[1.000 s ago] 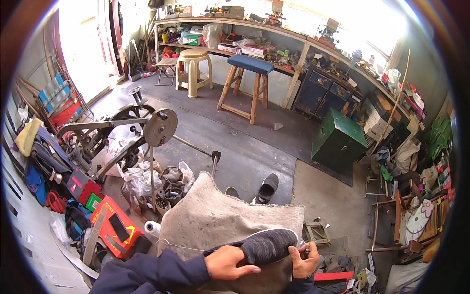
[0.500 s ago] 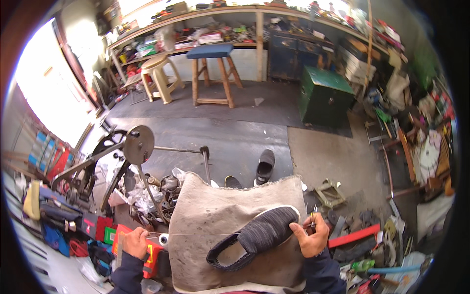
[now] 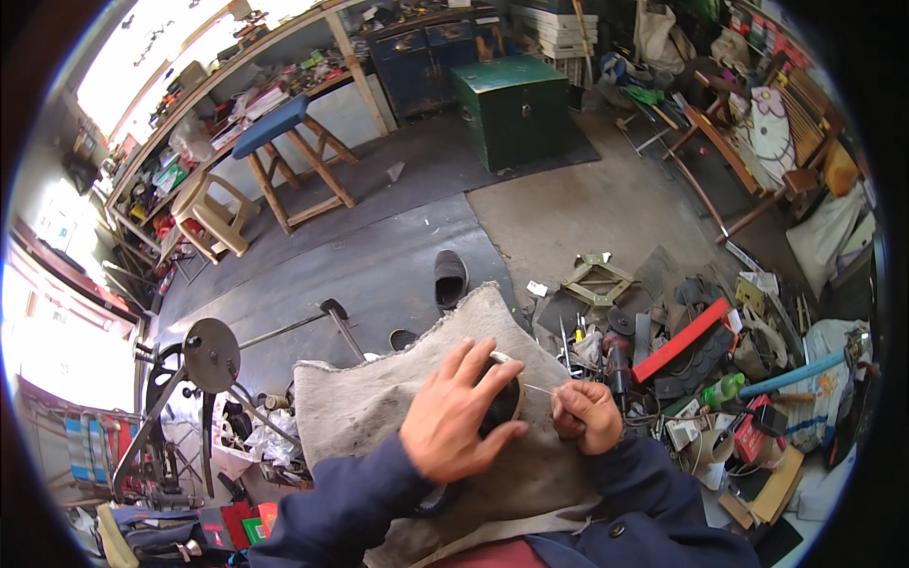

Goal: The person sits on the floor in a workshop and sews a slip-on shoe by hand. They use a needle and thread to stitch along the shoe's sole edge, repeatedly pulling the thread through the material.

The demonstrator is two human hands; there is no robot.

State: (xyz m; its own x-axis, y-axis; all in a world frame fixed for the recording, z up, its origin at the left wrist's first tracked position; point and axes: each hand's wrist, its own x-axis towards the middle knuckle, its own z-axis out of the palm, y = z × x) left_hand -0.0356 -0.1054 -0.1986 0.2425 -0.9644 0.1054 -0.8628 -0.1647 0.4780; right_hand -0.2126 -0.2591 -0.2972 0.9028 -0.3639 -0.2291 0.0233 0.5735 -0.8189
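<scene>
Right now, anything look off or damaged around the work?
The lap cloth is dark-spotted and ragged along its far edge; a red bar lies askew over jumbled dark scraps at right. The shoe is mostly hidden by the left hand, so can't judge damage there.

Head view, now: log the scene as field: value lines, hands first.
left hand: fingers spread over the shoe; contact unclear
right hand: pinching a thin pale strand
shoe: dark, partly hidden by left hand
cloth: beige, under the shoe
right side: red strip among clutter
left side: metal wheel
far floor: green chest, blue-topped stool
</scene>
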